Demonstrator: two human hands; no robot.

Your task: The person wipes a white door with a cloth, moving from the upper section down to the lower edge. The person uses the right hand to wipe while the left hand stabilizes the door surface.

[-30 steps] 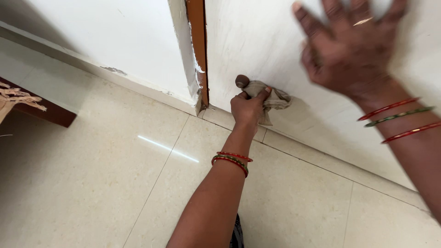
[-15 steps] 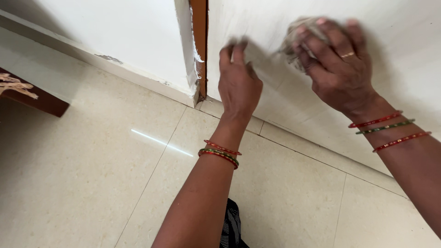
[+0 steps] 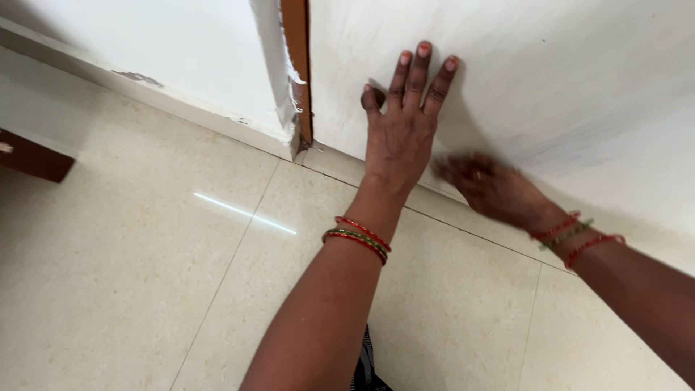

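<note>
My left hand lies flat on the white panel, fingers spread and pointing up, just right of the brown wooden strip. It holds nothing. My right hand is low at the foot of the panel, palm down and blurred by motion. The crumpled cloth it held a moment ago does not show, so I cannot tell whether it is under that hand. Both wrists carry red and green bangles.
A white wall with a chipped, peeling corner stands left of the strip. Beige floor tiles run below it. A dark brown piece of furniture pokes in at the left edge.
The cloth passed from my left hand to my right. My left hand went up flat onto the panel. My right hand swept from high on the panel down to its foot.
</note>
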